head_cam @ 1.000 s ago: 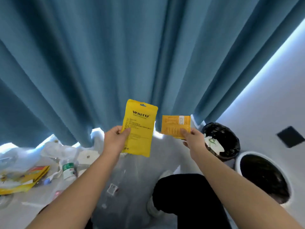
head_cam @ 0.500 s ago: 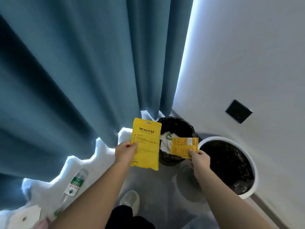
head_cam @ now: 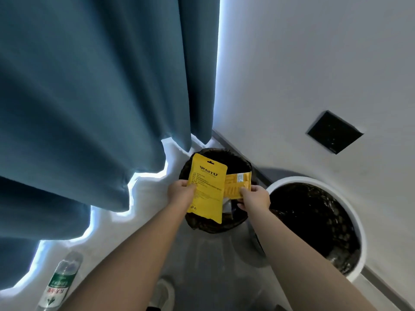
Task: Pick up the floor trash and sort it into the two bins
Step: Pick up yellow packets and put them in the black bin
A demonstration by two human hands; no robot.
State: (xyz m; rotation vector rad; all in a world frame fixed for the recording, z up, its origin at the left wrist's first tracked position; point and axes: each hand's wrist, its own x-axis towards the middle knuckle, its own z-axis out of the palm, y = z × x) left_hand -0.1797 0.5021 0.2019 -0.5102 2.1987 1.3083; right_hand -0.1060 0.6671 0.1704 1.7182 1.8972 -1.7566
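My left hand (head_cam: 180, 193) pinches the left edge of a large yellow pouch (head_cam: 207, 189) printed WAITU, held upright over the small black bin (head_cam: 238, 161). My right hand (head_cam: 256, 197) pinches a smaller orange packet (head_cam: 239, 184), partly tucked behind the pouch's right edge and also above that bin. Pale trash shows inside the black bin beneath the pouch. A bigger white bin (head_cam: 357, 223) with a black liner stands to the right, close to my right forearm.
A blue curtain (head_cam: 101, 97) hangs on the left down to the floor. A clear plastic bottle with a green label (head_cam: 59, 281) lies on the floor at bottom left. The white wall on the right carries a black socket plate (head_cam: 334, 131). My shoe (head_cam: 162, 295) is at the bottom.
My view has swung right from the littered floor to the bins. Both hands have carried the pouch and the packet from beside the black bin to right above it, closer together.
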